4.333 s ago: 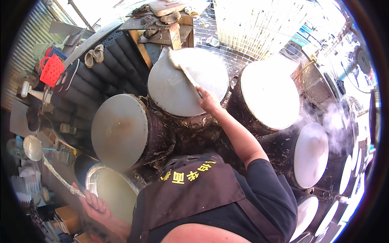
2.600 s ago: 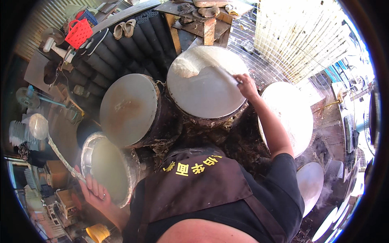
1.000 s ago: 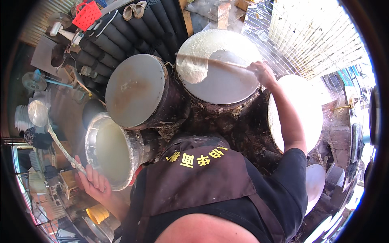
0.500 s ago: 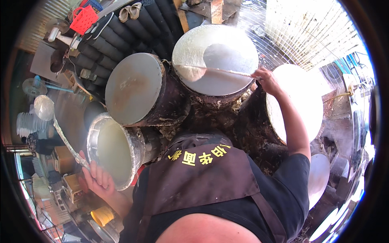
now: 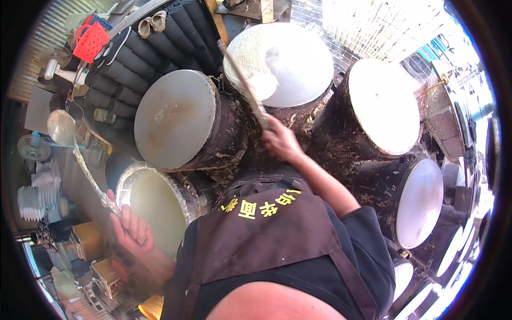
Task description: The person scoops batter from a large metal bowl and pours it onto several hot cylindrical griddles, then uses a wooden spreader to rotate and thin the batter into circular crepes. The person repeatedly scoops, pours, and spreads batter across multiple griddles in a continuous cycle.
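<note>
My right hand (image 5: 277, 137) is closed round a long pale scraper stick (image 5: 241, 81), raised diagonally across the left side of the middle round griddle (image 5: 301, 64). That griddle top bears a white batter layer (image 5: 245, 58) with a lump near its lower middle and a smoother patch beside it. My left hand (image 5: 132, 230) grips the crusted handle of a large ladle (image 5: 61, 128), whose bowl is up at the far left. Below the ladle, next to that hand, is a pot of pale, milky batter (image 5: 154, 208) with a crusted rim.
Dark drums with round tops surround me: a stained grey one (image 5: 173, 117), a white one (image 5: 383, 104), a steel-coloured one (image 5: 418, 205) and several more rightward. Dark stacked cylinders (image 5: 138, 64), a red basket (image 5: 89, 44) and sandals (image 5: 152, 22) lie back left; a wire grid stands behind.
My right hand has moved down and leftward toward me, and its stick has swung from nearly horizontal to steeply diagonal. My left hand still holds the ladle in much the same place.
</note>
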Demonstrator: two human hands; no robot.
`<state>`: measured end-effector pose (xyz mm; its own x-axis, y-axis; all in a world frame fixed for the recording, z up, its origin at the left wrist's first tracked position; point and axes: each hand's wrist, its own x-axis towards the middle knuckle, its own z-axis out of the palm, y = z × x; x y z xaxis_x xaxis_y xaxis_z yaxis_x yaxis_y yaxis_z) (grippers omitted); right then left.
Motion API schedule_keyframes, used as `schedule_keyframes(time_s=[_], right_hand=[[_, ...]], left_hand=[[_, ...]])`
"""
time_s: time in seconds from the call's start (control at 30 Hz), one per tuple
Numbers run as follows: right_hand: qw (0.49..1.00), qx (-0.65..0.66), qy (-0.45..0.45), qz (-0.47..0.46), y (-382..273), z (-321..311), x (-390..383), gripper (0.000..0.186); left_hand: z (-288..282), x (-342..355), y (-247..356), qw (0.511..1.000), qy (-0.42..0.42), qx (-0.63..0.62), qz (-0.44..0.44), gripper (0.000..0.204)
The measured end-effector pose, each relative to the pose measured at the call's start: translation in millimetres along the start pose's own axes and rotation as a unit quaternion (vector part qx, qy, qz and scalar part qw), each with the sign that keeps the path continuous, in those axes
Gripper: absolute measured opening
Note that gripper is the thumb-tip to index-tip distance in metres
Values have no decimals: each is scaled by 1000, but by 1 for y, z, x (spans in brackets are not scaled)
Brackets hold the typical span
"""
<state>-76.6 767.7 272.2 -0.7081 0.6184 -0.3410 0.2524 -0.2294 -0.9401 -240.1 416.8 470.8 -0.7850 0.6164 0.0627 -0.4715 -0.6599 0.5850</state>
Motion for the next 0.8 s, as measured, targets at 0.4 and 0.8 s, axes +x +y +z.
schedule_keyframes(time_s=[0.4,0.8], right_hand=[[983,-81,163,13,45,16,-62,50],[937,-205,276,-62,35,-36,-81,44]], left_hand=[[-44,20,35,993,-84,3,-87,54],[-30,32,-2,973,-132,-68,-175,55]])
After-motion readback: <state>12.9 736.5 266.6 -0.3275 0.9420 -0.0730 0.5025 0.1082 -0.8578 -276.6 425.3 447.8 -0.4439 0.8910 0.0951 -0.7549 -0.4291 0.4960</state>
